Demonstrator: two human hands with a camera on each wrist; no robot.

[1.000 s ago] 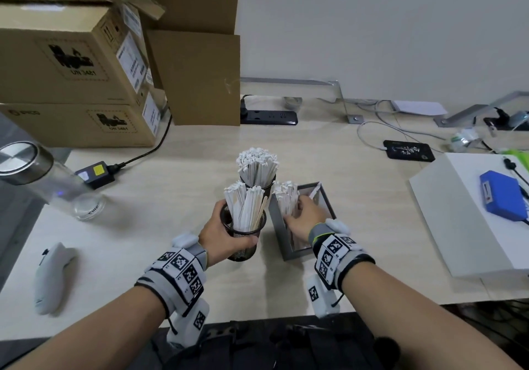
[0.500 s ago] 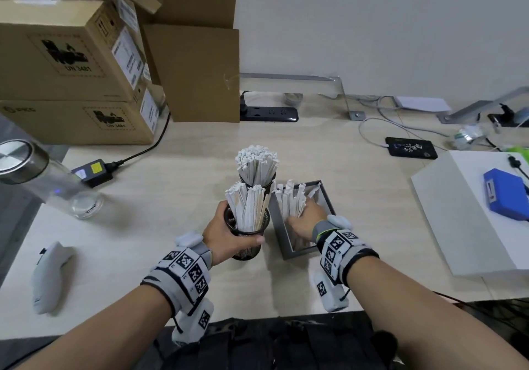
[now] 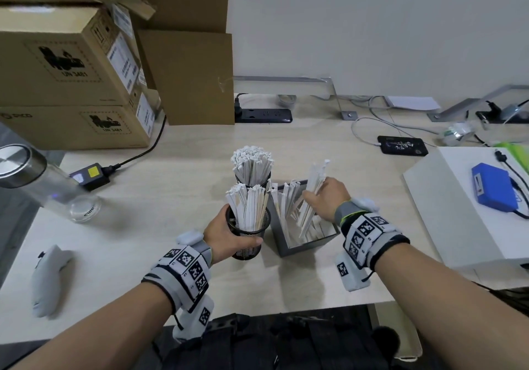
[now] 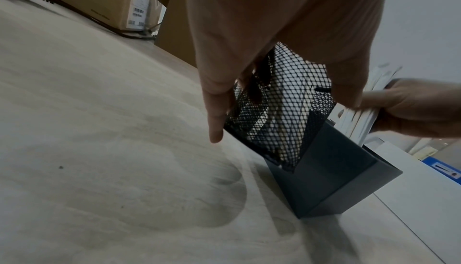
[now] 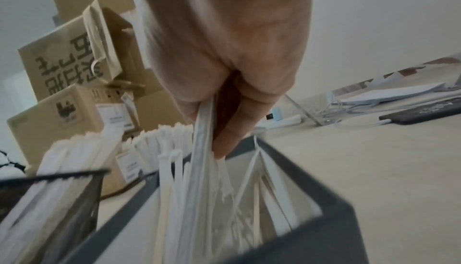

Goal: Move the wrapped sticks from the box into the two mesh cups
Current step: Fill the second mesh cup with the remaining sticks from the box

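My left hand (image 3: 229,238) grips the near black mesh cup (image 3: 248,236), tilted and partly filled with white wrapped sticks (image 3: 247,206); the same cup (image 4: 282,114) shows under my fingers in the left wrist view. A second mesh cup (image 3: 252,179), packed full of sticks, stands just behind it. To the right sits the grey square box (image 3: 307,242) with loose sticks inside. My right hand (image 3: 322,198) holds a bunch of wrapped sticks (image 3: 313,189) lifted partly out of the box; the bunch (image 5: 199,160) runs between thumb and fingers in the right wrist view.
Stacked cardboard boxes (image 3: 71,83) fill the back left. A glass bottle with a metal cap (image 3: 34,181) and a grey controller (image 3: 47,278) lie at the left. A white box (image 3: 458,209) with a blue device (image 3: 495,188) stands at the right; a phone (image 3: 402,145) and cables lie behind.
My right hand has closed on a bunch of sticks in the box and raised it up and to the right. My left hand keeps hold of the near cup.
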